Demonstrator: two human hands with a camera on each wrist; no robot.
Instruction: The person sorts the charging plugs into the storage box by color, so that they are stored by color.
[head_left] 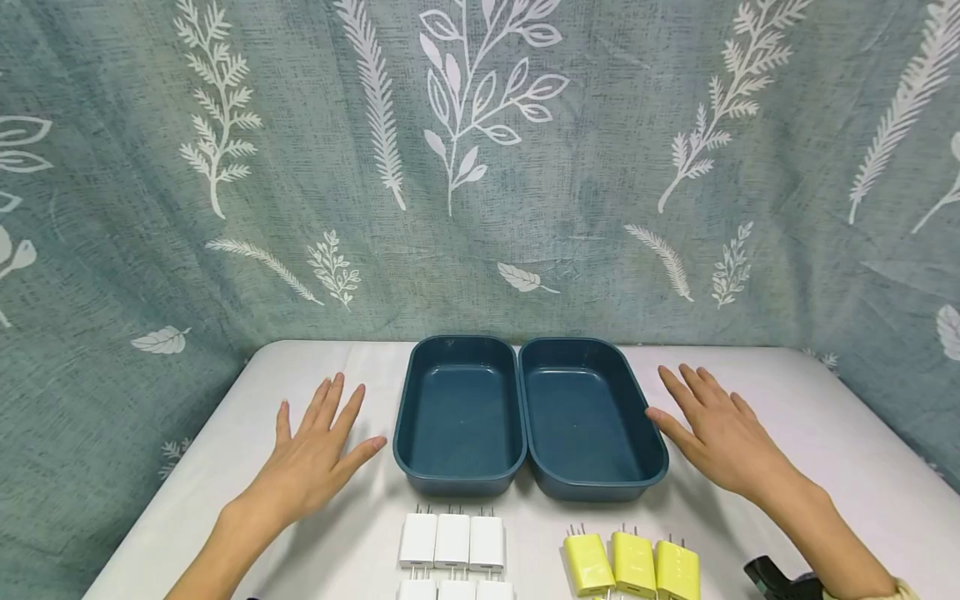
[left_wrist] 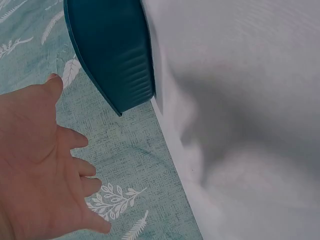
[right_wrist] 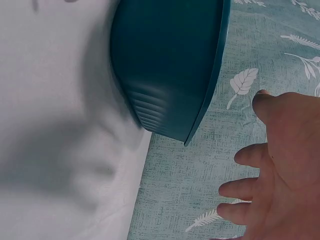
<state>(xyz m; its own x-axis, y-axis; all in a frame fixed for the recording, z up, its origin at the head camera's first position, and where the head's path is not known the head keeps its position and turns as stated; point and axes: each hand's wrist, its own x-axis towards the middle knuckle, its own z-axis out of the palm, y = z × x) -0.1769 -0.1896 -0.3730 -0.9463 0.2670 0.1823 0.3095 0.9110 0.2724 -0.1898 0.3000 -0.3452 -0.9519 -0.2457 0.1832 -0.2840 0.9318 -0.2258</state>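
Two dark blue rectangular bins stand side by side on the white table, the left bin (head_left: 461, 483) and the right bin (head_left: 592, 492). My left hand (head_left: 311, 458) is spread palm down over the table, left of the left bin, holding nothing. Fingers apart, my right hand (head_left: 720, 433) hovers by the outer side of the right bin, its thumb overlapping the rim in the head view. In front of the left bin lie white charger plugs (head_left: 452, 542) in rows, prongs facing away. Yellow charger plugs (head_left: 632, 564) lie before the right bin, cut off by the lower frame edge.
A white cloth covers the table (head_left: 330, 567). Behind and beside it hangs a green-grey curtain (head_left: 585, 167) with white leaf prints. A black strap-like object (head_left: 780, 579) shows at my right wrist.
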